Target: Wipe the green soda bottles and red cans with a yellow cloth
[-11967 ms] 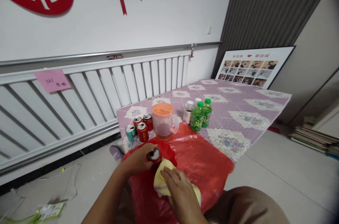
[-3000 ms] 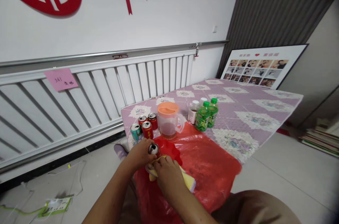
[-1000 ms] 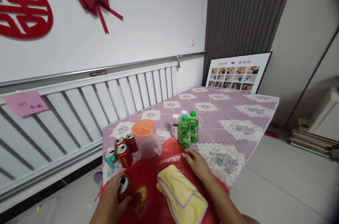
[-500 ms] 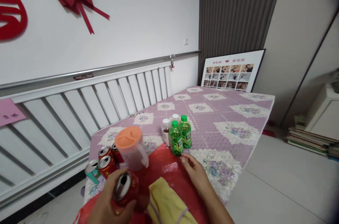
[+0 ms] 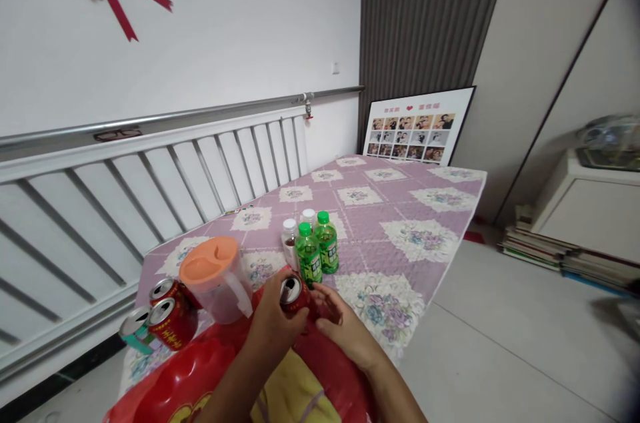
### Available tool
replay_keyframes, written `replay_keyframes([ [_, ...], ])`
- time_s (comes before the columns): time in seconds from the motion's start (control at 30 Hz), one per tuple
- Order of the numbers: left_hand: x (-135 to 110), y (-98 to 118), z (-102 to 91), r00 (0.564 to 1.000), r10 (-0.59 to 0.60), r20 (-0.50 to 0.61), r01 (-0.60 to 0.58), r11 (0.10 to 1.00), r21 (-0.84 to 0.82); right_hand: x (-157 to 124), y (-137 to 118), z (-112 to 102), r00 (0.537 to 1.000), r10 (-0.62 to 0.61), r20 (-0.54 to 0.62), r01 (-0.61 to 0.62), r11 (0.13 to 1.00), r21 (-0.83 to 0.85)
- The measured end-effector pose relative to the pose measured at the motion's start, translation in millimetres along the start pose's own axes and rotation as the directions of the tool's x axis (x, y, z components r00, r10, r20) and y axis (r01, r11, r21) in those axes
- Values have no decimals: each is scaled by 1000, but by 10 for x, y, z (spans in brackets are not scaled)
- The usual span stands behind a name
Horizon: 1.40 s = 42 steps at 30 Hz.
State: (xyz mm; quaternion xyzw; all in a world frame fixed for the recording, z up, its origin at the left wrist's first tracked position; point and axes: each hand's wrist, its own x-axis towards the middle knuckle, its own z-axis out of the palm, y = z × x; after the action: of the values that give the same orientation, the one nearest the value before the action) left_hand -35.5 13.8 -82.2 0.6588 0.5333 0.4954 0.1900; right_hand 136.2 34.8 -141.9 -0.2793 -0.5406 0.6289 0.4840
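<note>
My left hand (image 5: 273, 320) is wrapped round an opened red drink can (image 5: 294, 295), its top facing up. Just right of the can is my right hand (image 5: 350, 336), fingers apart and slightly curved; whether they touch the can I cannot tell. Right behind the can stand two green-capped bottles (image 5: 309, 256) and two white-capped bottles (image 5: 289, 240), grouped closely. Below my hands a yellow cloth (image 5: 295, 386) lies over glossy red plastic (image 5: 345, 376). A scalloped red tray (image 5: 183, 376) sits under my left forearm, partly hidden by it.
An orange-lidded clear pitcher (image 5: 215, 270) stands left of my hands. Beyond it are red cans (image 5: 175, 323) and a teal can (image 5: 137, 330) near the left table edge. A flowered cloth (image 5: 360, 260) covers the table, with a white radiator (image 5: 190, 176) along its back.
My left hand has carried the red can rightward and away from me, up to the bottles and my right hand. The view has turned to the right.
</note>
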Motion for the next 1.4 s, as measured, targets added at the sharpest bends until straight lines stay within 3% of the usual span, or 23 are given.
replay_keyframes([
  [0.07, 24, -15, 60, 1000, -12, -14, 12, 1000, 7, 6, 53, 39, 999, -36, 17, 37, 996, -82],
  [0.17, 58, 9, 152, 999, -40, -19, 41, 999, 25, 43, 180, 82, 983, -175, -62, 139, 915, -378],
  [0.27, 89, 57, 244, 998, -68, -14, 68, 997, 37, 92, 322, 88, 931, -346, -116, 211, 769, -603],
  [0.37, 114, 94, 341, 996, -90, -22, 90, 995, 30, 121, 411, 62, 879, -434, -196, 195, 704, -683],
  [0.57, 107, 97, 522, 993, -103, -49, 103, 995, 3, 102, 288, -1, 874, -399, -278, 106, 714, -692],
  [0.7, -99, 19, 545, 997, -25, -73, 25, 1000, 6, 130, 118, -99, 860, -300, -413, -35, 773, -633],
  [0.8, -386, -90, 540, 999, 31, 36, -35, 992, 120, 180, 23, -240, 798, -270, -538, -132, 793, -595],
  [0.9, -655, -191, 563, 986, -24, 167, -12, 976, 216, 228, -34, -411, 722, -261, -641, -211, 799, -563],
  [1.07, -807, -183, 610, 936, -91, 340, -5, 963, 271, 307, -42, -624, 639, -261, -724, -279, 798, -534],
  [1.17, -783, -125, 618, 920, -99, 379, -15, 958, 287, 380, -2, -665, 644, -271, -715, -265, 798, -541],
  [1.4, -746, -80, 624, 898, -131, 420, -9, 949, 315, 584, 113, -735, 710, -359, -606, -146, 766, -626],
])
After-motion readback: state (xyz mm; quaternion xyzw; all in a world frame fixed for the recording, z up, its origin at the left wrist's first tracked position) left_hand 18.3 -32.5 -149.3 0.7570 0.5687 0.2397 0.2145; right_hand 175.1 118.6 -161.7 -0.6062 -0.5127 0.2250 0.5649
